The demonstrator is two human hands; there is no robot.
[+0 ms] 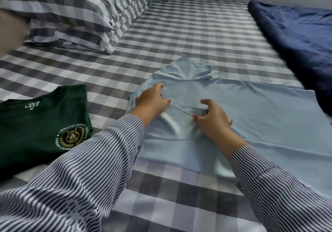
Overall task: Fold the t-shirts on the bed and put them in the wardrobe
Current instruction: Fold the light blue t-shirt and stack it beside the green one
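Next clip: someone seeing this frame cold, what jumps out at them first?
Both hands sit at the centre, the left hand and right hand pinching the collar of a light blue t-shirt spread flat on the checked bed sheet. To the left lies a dark green t-shirt with a round crest. Striped pillows are stacked at the far left, and a navy blanket is bunched along the right edge.

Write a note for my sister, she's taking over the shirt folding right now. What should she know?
Left hand: pinching the collar of the light blue shirt.
Right hand: pinching the same collar, further right.
Blue shirt lies spread on the checked bed, not folded yet.
Green shirt lies to the left on the bed; it looks folded, though partly hidden by a sleeve.
Left to do: fold the blue shirt, then carry both to the wardrobe, which isn't in view.
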